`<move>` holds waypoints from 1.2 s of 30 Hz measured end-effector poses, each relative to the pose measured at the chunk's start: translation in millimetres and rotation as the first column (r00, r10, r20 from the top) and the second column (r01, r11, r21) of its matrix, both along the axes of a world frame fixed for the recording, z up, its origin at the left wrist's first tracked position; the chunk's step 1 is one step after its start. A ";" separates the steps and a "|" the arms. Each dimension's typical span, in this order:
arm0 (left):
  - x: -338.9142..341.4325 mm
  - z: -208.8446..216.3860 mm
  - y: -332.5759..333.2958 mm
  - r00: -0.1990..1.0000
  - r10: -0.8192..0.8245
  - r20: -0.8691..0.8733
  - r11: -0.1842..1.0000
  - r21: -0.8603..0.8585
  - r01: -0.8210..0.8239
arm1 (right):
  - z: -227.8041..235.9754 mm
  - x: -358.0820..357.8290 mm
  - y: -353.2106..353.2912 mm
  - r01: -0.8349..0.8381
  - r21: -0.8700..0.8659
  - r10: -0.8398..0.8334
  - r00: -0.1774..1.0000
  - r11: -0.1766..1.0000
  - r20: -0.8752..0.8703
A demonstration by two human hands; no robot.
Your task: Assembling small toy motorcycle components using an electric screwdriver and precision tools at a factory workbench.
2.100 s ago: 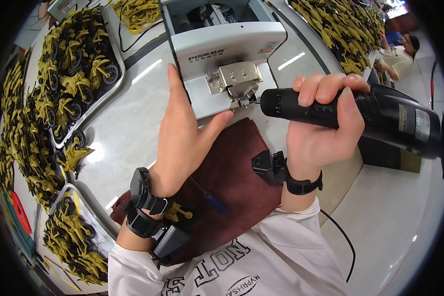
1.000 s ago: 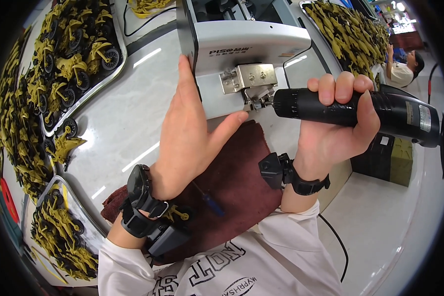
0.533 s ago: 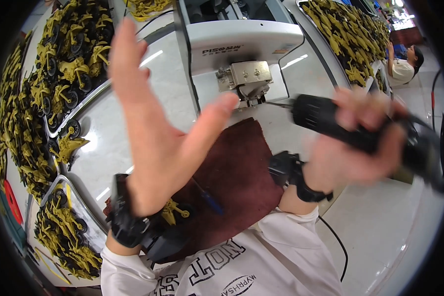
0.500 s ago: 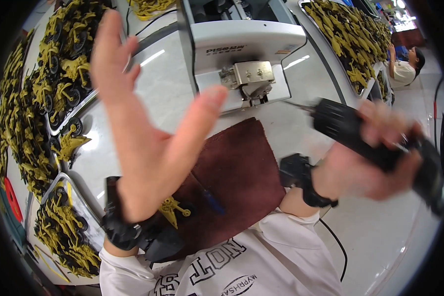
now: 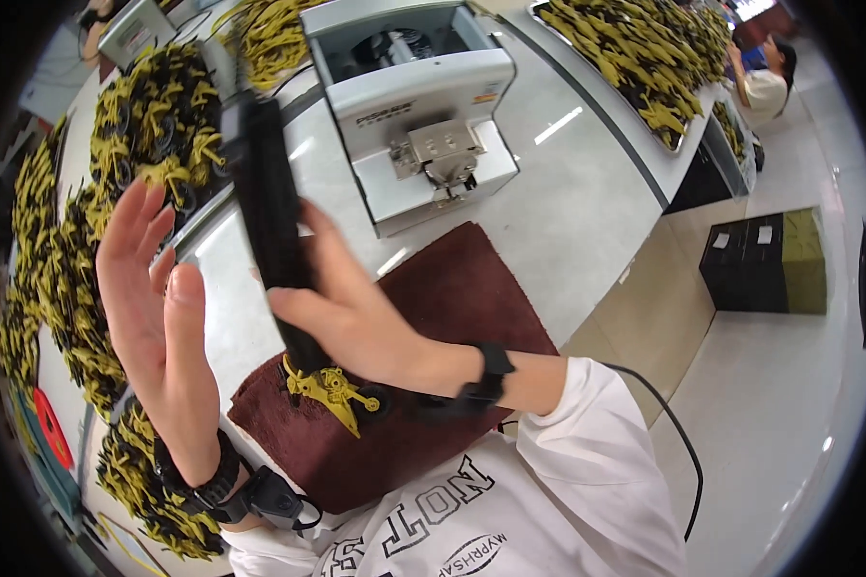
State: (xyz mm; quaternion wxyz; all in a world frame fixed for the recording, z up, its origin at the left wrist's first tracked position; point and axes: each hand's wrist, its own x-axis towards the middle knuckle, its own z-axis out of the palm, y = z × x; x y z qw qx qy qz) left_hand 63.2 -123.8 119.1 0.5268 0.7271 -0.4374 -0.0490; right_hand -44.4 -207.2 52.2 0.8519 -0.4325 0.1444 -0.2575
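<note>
Since the earlier frames, the black cylindrical electric screwdriver (image 5: 271,188) has been carried leftward from beside the machine and swung steeply across the view. It is gripped round its lower barrel by the right hand (image 5: 356,313), which is closed on it with the thumb laid across; most of the other fingers are hidden. The tool is blurred, its upper end is hard to make out, and its lower end is lost against the yellow plastic model motorcycle (image 5: 335,392), so contact between the two cannot be told. The model lies on the dark red cloth (image 5: 471,279), partly covered, its black wheel dim. The left hand (image 5: 154,322) is held open and empty to the left, thumb apart from loosely curved fingers, with a black band (image 5: 223,471) at its wrist. Beyond the cloth, the silver-white boxy machine (image 5: 404,96) is seen with its shiny metal bracket (image 5: 449,144). To the left, the yellow-and-black model pieces (image 5: 159,125) are heaped, partly masked by hand and tool; the outermost are bent and darkened at the rim.
</note>
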 end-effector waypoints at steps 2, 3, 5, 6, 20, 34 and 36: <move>-0.3 -9.7 -5.3 0.998 -0.015 -0.056 1.000 -0.022 0.014 | -8.3 7.8 -1.7 -0.040 -0.107 0.032 0.997 0.993 -0.075; -1.9 -8.4 -1.4 0.997 -0.011 -0.078 1.000 -0.029 0.009 | -7.5 14.3 0.6 -0.087 -0.135 0.073 0.991 0.987 -0.108; -4.0 -9.2 -2.7 0.994 -0.029 -0.101 0.999 -0.038 0.026 | -23.4 23.6 -5.8 -0.068 -0.285 0.015 0.983 0.956 -0.182; -4.0 -9.1 -1.9 0.995 -0.037 -0.096 0.999 -0.013 0.036 | -21.8 21.9 -9.9 -0.090 -0.444 0.002 0.981 0.892 -0.194; -25.2 -2.0 -64.5 0.911 -0.280 0.304 0.960 0.096 0.263 | -15.1 -98.0 5.9 -0.690 -0.716 -0.473 0.598 0.107 -0.647; -21.4 -19.6 -128.1 0.708 -0.401 0.581 0.916 0.266 0.300 | -4.6 -115.0 -20.2 -0.657 -0.727 -0.498 0.571 0.200 -0.653; -17.1 -17.4 -128.9 0.708 -0.398 0.584 0.916 0.288 0.278 | 20.1 -130.3 -43.7 -0.584 -0.750 -0.515 0.560 0.311 -0.649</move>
